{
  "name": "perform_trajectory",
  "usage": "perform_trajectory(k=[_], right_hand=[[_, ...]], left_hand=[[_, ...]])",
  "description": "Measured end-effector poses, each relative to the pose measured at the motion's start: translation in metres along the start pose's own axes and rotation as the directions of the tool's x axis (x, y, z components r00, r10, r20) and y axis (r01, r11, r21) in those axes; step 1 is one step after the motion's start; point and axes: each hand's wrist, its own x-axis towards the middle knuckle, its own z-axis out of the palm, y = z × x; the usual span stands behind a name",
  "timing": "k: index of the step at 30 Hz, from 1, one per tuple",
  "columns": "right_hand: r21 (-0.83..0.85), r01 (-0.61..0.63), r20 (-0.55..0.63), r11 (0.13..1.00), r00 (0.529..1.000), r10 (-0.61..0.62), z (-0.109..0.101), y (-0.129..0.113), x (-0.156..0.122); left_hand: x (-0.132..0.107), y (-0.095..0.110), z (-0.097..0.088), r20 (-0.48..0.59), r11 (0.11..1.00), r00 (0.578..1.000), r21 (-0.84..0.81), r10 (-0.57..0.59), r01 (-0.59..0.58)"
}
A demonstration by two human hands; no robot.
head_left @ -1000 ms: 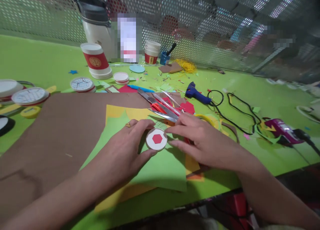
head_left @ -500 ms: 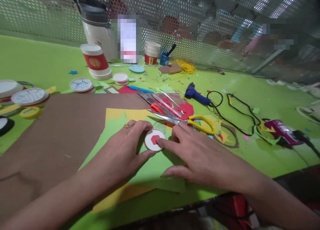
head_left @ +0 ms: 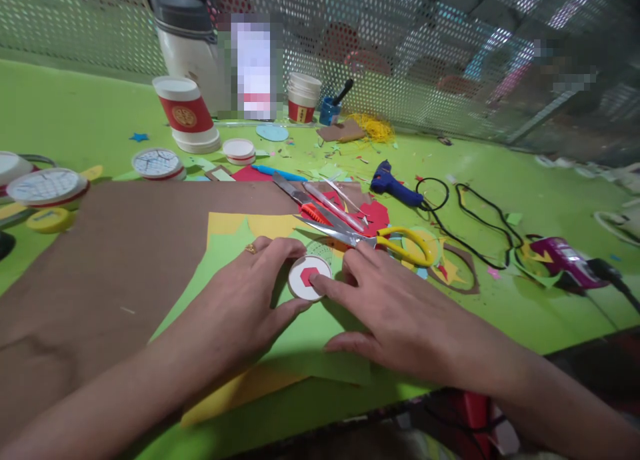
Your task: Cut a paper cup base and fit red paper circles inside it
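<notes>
My left hand, with a gold ring, has its thumb and fingers closed around the edge of a small white disc. A red paper hexagon lies on the disc's face. My right hand rests its index fingertip on the hexagon; its thumb is spread away and it grips nothing. Beneath both hands lies light green paper over yellow paper. Just beyond the right hand's knuckles are yellow-handled scissors, touching or nearly so. A cutting tool with a red-orange part lies behind them.
Brown card covers the table's left side. A blue glue gun with a black cord lies at right, near a purple can-like object. A red-banded paper cup, patterned lids and a lit phone-like screen stand farther back.
The camera view has shifted slightly, moving the background things a little up and left. Both hands keep nearly the same pose, with the right index finger still on the red hexagon.
</notes>
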Motion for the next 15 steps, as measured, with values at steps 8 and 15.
perform_trajectory(k=[8,15], right_hand=[[0.013,-0.005,-0.002,1.0,1.0,0.005,0.0007,-0.0029,0.0001],[0.006,0.024,-0.041,1.0,0.999,-0.024,0.0043,-0.0029,0.0011]], left_hand=[[-0.0001,0.0008,-0.0021,0.022,1.0,1.0,-0.004,0.009,-0.009],[0.0011,0.0003,-0.0004,0.008,1.0,1.0,0.029,-0.007,0.007]])
